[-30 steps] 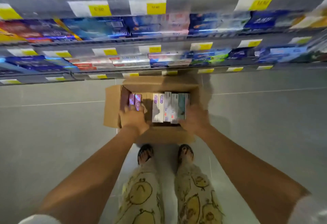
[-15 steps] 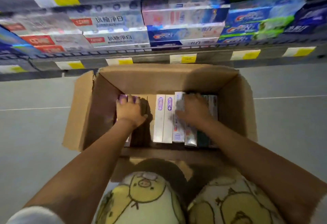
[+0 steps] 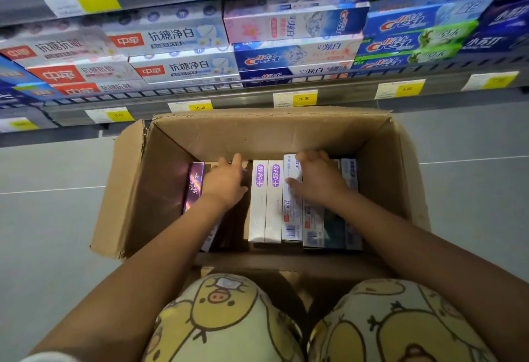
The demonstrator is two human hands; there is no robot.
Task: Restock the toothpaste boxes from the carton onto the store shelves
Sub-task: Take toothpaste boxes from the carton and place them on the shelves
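Deep inside the carton [image 3: 269, 132], the right grip [image 3: 319, 180] holds a row of toothpaste boxes [image 3: 292, 218]. Its thumb lies against the side of one white box and its fingers curl over the far ends, apparently to take several as a bundle rather than one at a time. The left grip [image 3: 226, 182] lies on the purple boxes [image 3: 194, 187] by the carton's left wall. Its fingers reach over their far ends, but I cannot tell whether they have closed round anything. Two white boxes with purple logos [image 3: 266, 201] stand untouched between the grips. All the packs stand on edge, side by side, which leaves their ends free to grasp. The carton sits flaps open on the floor [image 3: 51, 218], just before the person's knees [image 3: 226, 313] and close under the shelves [image 3: 257, 97], likely to keep the lift short. Stacked stock [image 3: 183, 66] already sits above the yellow price tags [image 3: 303, 98].
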